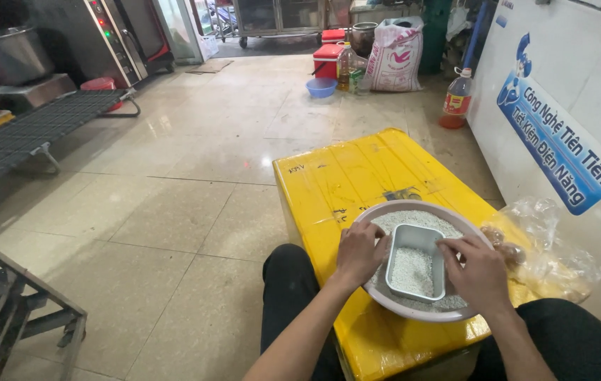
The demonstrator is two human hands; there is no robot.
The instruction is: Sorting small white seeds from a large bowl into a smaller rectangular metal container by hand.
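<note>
Left hand (359, 252) and right hand (479, 271) clamped on opposite long sides of rectangular metal tin (416, 262), lower right of frame. Tin sat in round basin (385, 212) of white grain, on yellow box (342, 176). Best kept level, both grips even, over basin so spill fell back.

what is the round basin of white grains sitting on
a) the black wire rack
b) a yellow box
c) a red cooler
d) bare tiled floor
b: the round basin of white grains rests on top of the yellow box, in front of the seated person, whose left hand and right hand grip a small rectangular metal tin held in the basin.
</note>
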